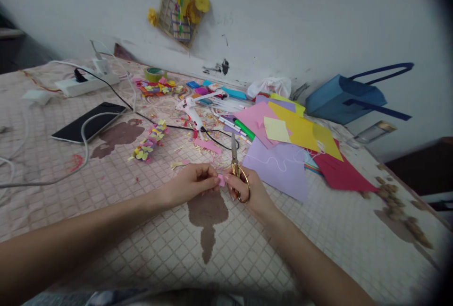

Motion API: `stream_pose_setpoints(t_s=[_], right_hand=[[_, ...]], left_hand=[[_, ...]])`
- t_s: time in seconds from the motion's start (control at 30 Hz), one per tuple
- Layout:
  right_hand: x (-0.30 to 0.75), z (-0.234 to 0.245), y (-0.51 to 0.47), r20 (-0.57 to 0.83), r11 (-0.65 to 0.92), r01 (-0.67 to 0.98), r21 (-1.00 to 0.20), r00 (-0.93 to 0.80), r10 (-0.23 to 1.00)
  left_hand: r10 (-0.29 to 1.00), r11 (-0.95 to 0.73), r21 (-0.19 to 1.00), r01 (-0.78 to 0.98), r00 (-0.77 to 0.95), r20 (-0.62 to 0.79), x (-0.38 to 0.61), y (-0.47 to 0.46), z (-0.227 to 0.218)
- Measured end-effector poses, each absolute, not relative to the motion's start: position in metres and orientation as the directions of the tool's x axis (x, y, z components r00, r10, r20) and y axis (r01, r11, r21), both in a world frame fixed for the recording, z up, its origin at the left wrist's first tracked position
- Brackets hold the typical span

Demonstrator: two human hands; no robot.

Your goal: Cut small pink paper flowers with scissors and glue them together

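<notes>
- from the head camera, both forearms reach in from the bottom and the hands meet just above the middle of the picture, over a tiled-pattern table cover point(198, 244).
- the left hand point(193, 184) is nearly closed, its fingers curled and pressed together, with the fingertips point(212, 181) pinching a small pink paper piece point(221, 181).
- the right hand point(249, 191) is partly closed around a pair of gold-handled scissors point(236, 169), fingers through the loops, blades pointing up and away, and the blades look shut or nearly so.
- the scissors stand just beside the pink paper piece, and the right hand is close to the left without clearly touching it.
- paper scraps point(184, 163) lie just ahead of the hands, near a pink paper strip point(207, 146) and a string of paper flowers point(148, 140).
- to the right lie overlapping sheets of lilac paper point(276, 169), pink paper point(255, 122), yellow paper point(297, 129) and red paper point(341, 174).
- farther ahead sit a white glue gun point(193, 114), green marker point(244, 129) and tape roll point(155, 74).
- to the left lie a black phone point(88, 122) and a power strip point(87, 85).
- a blue bag point(345, 99) sits by the wall at the far right.
</notes>
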State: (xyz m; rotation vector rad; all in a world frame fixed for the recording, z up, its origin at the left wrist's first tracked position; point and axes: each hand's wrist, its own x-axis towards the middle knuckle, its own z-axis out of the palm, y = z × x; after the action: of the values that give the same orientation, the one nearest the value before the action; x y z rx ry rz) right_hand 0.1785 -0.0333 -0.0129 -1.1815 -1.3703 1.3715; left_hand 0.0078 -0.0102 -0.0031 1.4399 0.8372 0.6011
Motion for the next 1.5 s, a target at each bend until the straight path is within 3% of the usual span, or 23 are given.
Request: stream_pose_setpoints(t_s=[0.3, 0.57, 0.93, 1.17, 1.5], right_hand=[[0.176, -0.012, -0.035, -0.097, -0.085, 0.058, -0.995, -0.254, 0.962], [0.179, -0.016, -0.032, -0.105, -0.098, 0.040, -0.994, -0.197, 0.975], [0.176, -0.013, -0.036, -0.126, -0.127, 0.012, -0.992, -0.214, 0.969], [0.174, -0.004, -0.043, -0.124, -0.125, 0.012, -0.992, -0.228, 0.966], [0.164, -0.009, -0.056, -0.119, -0.063, 0.224, -0.972, -0.244, 0.963]], left_hand=[[0.867, 0.107, 0.993, 0.049, 0.484, -0.117, 0.007, -0.009, -0.006], [0.813, 0.177, 0.984, 0.029, 0.560, -0.163, 0.007, -0.008, -0.007], [0.822, 0.222, 0.975, 0.025, 0.533, -0.201, 0.004, -0.007, -0.003], [0.868, 0.289, 0.936, -0.202, 0.467, -0.168, 0.001, -0.001, 0.000], [0.914, 0.295, 0.849, -0.438, 0.389, -0.116, -0.002, 0.000, 0.005]])
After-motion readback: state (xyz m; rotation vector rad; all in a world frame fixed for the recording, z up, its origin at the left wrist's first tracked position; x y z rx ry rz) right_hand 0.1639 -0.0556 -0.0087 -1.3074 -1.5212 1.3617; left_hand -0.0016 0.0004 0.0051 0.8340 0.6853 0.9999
